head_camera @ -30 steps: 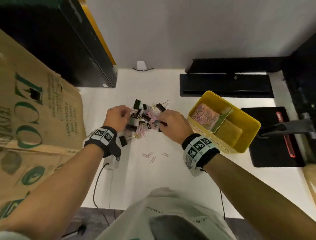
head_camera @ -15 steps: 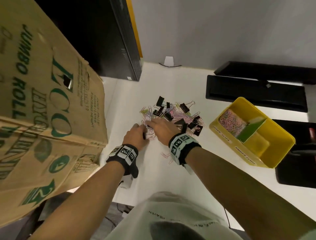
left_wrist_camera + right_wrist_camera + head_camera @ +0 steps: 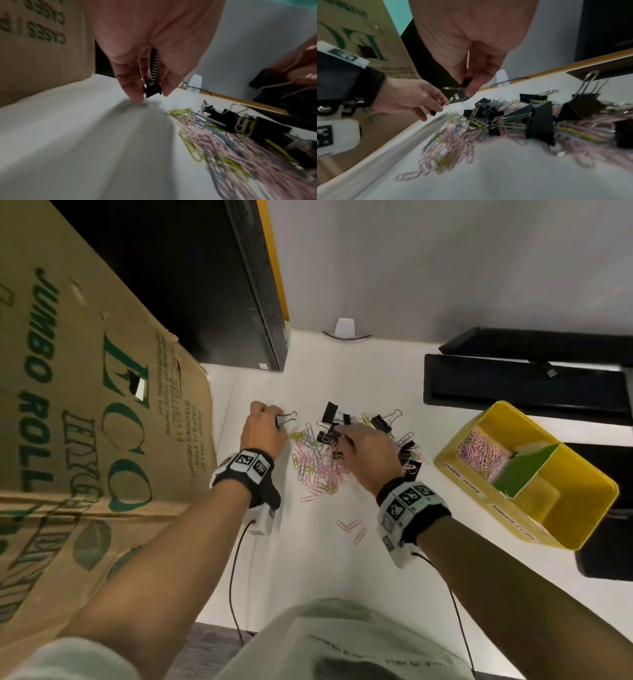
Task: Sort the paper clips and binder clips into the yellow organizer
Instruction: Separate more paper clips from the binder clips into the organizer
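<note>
On the tabletop (image 3: 342, 570), your left hand (image 3: 262, 428) pinches a binder clip (image 3: 286, 419) left of the pile (image 3: 318, 460); your right hand (image 3: 364, 448) pinches another over it. The organizer (image 3: 582, 508) lies rightward, nearer your right hand.

Blurred: clip pile (image 3: 505, 129) in both wrist views. Hidden behind right hand (image 3: 471, 56) fingers: whatever sits pinched there.
</note>
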Demonstrator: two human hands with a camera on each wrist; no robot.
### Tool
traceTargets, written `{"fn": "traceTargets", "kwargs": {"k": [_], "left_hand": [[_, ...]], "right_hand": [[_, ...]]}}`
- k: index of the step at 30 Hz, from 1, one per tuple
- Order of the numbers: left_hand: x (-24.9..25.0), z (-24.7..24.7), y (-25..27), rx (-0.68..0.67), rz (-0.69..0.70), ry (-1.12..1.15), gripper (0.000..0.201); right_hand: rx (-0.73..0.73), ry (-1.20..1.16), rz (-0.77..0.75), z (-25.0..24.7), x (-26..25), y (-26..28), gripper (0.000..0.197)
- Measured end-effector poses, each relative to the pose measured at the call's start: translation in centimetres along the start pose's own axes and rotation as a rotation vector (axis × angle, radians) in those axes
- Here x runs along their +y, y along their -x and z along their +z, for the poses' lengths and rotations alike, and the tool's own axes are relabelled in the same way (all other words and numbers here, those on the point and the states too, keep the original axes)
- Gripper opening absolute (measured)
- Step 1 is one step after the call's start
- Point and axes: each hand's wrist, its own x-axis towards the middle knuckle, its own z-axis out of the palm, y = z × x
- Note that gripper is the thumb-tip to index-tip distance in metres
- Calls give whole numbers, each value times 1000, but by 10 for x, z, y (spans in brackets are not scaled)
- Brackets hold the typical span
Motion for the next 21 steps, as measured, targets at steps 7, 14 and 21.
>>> {"fn": "traceTargets", "kwargs": {"k": [7, 14, 21], "left_hand": [[16, -2, 11, 131, 195, -102, 35], [-4, 51, 40, -131, 348, -212, 48], [-22, 64, 65, -171, 419, -213, 49]], "right_hand": [[-46, 240, 156, -10, 37, -14, 29], [-180, 504, 165, 4, 26, -8, 48], [-344, 539, -151, 28, 16, 5, 50]]}}
